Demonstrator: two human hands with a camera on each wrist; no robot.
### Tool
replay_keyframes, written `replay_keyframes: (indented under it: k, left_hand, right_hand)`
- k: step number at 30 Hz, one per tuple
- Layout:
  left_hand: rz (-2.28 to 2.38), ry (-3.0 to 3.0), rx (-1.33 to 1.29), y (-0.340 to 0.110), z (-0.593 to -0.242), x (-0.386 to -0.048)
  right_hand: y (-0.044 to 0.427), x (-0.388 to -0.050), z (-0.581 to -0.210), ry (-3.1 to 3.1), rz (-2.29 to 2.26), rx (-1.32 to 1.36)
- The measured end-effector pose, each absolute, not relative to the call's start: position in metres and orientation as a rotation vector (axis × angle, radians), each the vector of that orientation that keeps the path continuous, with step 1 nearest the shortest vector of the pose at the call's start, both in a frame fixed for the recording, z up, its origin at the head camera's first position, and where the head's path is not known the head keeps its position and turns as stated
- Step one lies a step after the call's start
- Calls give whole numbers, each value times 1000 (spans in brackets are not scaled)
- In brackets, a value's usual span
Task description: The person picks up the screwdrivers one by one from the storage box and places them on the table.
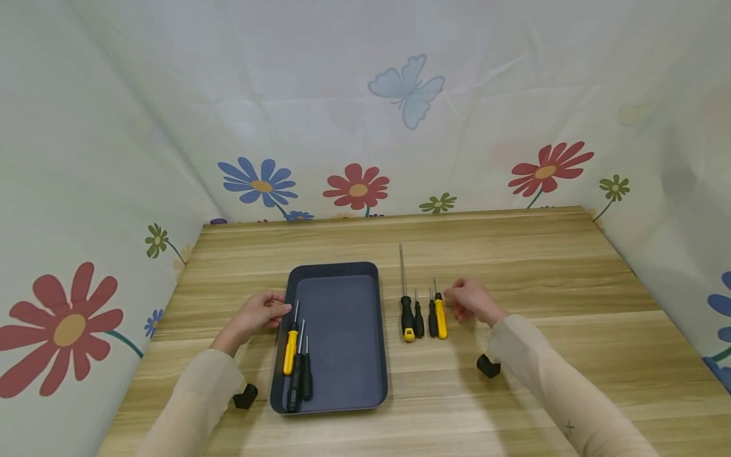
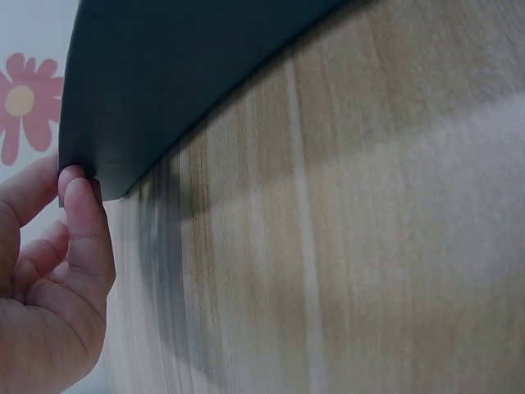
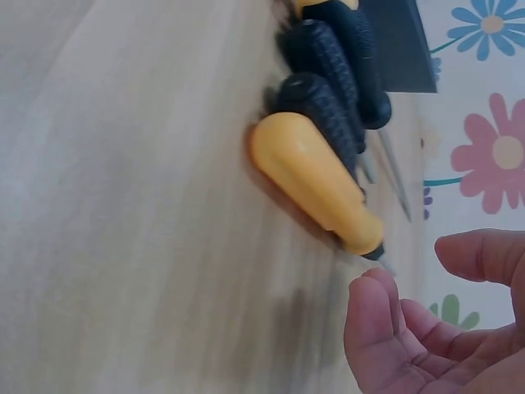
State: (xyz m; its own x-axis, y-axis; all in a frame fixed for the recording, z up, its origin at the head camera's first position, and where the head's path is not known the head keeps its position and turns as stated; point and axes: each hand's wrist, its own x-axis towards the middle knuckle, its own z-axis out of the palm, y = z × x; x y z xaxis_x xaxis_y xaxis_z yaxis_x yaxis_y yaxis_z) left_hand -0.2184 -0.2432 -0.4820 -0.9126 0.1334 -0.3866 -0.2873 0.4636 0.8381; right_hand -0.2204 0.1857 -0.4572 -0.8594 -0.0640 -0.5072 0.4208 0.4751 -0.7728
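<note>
A dark grey rectangular tray lies on the table. My left hand pinches its left rim between thumb and fingers, also plain in the left wrist view, where the tray wall rises above the wood. Along the tray's left side lie a yellow-handled screwdriver, a long black screwdriver and a smaller black one. Just right of another yellow-handled screwdriver is my right hand, holding nothing. In the right wrist view its thumb and fingers are apart, near that screwdriver's shaft end.
Left of that yellow screwdriver, a small black screwdriver, another small black one and a long black-and-yellow one lie in a row, shafts pointing away. A flower-printed curtain stands behind the wooden table.
</note>
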Motion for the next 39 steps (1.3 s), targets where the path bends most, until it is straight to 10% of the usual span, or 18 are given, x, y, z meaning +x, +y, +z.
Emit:
replay_keyframes:
  k: [39]
  left_hand:
    - [1446,2295,-135,-242,-479,-218]
  right_hand:
    - [100,-194,-423,2022,-1573,13]
